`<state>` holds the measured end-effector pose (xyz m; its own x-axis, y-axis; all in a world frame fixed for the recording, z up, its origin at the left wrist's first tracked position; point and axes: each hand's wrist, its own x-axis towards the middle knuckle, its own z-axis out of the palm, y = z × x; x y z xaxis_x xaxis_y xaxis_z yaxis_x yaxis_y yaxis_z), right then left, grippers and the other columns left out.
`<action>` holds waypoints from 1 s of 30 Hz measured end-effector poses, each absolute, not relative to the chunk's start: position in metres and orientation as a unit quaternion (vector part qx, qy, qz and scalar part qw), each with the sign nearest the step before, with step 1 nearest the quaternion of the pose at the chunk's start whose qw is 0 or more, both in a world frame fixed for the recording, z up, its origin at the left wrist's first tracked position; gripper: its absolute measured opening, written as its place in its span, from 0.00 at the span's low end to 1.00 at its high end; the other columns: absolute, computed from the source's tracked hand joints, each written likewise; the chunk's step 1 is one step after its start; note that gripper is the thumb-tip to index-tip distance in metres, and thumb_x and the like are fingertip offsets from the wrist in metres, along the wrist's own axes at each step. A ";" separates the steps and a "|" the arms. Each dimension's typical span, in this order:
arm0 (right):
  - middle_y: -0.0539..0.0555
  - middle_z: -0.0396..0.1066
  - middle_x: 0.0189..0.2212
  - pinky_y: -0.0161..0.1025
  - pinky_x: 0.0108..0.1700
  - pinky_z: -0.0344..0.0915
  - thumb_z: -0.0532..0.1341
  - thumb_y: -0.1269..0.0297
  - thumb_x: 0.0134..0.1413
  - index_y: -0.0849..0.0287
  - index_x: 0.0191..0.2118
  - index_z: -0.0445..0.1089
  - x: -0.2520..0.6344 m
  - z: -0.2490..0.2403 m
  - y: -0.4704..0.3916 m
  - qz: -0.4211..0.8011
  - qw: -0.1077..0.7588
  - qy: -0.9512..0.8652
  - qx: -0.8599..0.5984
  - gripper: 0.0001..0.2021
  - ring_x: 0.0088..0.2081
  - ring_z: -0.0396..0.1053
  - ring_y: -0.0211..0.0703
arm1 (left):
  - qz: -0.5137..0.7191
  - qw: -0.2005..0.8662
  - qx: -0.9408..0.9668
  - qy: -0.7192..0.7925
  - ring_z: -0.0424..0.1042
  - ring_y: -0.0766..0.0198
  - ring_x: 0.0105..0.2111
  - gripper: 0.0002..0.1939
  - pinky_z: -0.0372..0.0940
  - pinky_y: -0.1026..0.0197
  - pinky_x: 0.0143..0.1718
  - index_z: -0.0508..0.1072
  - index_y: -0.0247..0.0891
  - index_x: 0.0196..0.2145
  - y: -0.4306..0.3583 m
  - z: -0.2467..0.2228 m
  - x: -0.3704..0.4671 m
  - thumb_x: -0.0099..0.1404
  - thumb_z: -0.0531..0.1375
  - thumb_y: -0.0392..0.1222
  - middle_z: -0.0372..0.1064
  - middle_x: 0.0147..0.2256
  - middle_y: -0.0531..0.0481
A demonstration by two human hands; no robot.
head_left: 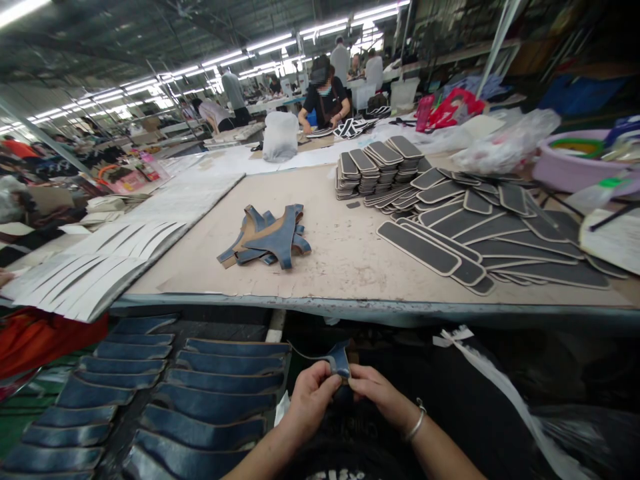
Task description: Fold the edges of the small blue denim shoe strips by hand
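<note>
Thumb-and-finger grip of left hand (311, 395) and right hand (379, 395) pinches a glossy, curve-edged, blue leather-like piece (341, 359).

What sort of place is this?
Probably a factory floor for leather goods or footwear: cut blue leather-like pieces heaped on a worktable, stacks of dark pale-edged panels, and long rows of tube lights overhead.
</note>
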<state>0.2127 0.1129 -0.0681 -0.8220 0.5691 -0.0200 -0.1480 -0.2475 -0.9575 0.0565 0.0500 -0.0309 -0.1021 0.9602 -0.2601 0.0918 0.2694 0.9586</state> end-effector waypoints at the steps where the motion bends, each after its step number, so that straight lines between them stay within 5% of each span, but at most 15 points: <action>1: 0.53 0.65 0.32 0.32 0.30 0.56 0.57 0.51 0.55 0.63 0.43 0.71 0.213 -0.069 0.113 0.780 0.232 -0.555 -0.171 0.20 0.30 0.60 0.37 | 0.420 0.513 0.434 0.610 0.56 0.67 0.25 0.13 0.53 0.64 0.26 0.68 0.32 0.26 0.050 -0.029 0.057 0.56 0.59 0.48 0.59 0.23 0.53; 7: 0.53 0.65 0.32 0.32 0.33 0.58 0.61 0.48 0.51 0.63 0.43 0.71 0.213 -0.071 0.110 0.836 0.228 -0.482 -0.132 0.22 0.31 0.62 0.37 | 0.425 0.519 0.425 0.608 0.55 0.68 0.24 0.14 0.52 0.64 0.26 0.66 0.34 0.26 0.049 -0.025 0.054 0.56 0.58 0.49 0.59 0.23 0.53; 11: 0.57 0.67 0.33 0.39 0.36 0.63 0.52 0.40 0.54 0.63 0.41 0.68 0.216 -0.068 0.112 0.804 0.250 -0.505 -0.190 0.28 0.34 0.66 0.44 | 0.454 0.486 0.418 0.619 0.53 0.68 0.25 0.14 0.52 0.64 0.27 0.63 0.36 0.24 0.050 -0.030 0.049 0.58 0.57 0.50 0.55 0.23 0.55; 18: 0.46 0.54 0.19 0.34 0.27 0.46 0.63 0.51 0.52 0.61 0.19 0.58 0.208 -0.066 0.110 0.639 0.313 -0.631 -0.309 0.22 0.24 0.50 0.34 | 0.411 0.409 0.493 0.649 0.53 0.67 0.25 0.14 0.50 0.64 0.27 0.61 0.36 0.21 0.049 -0.032 0.052 0.58 0.58 0.47 0.54 0.22 0.55; 26: 0.46 0.50 0.17 0.33 0.23 0.46 0.60 0.41 0.49 0.60 0.17 0.54 0.199 -0.065 0.106 0.667 0.343 -0.593 -0.294 0.27 0.22 0.48 0.33 | 0.498 0.695 0.225 0.467 0.61 0.68 0.24 0.18 0.55 0.66 0.28 0.73 0.34 0.29 0.051 -0.047 0.061 0.48 0.68 0.51 0.65 0.24 0.51; 30: 0.46 0.52 0.15 0.31 0.19 0.44 0.56 0.34 0.48 0.60 0.19 0.57 0.194 -0.073 0.106 0.735 0.319 -0.530 -0.278 0.30 0.17 0.48 0.31 | 0.506 0.691 0.227 0.464 0.66 0.65 0.26 0.17 0.59 0.64 0.29 0.74 0.33 0.32 0.051 -0.042 0.064 0.51 0.68 0.49 0.68 0.23 0.49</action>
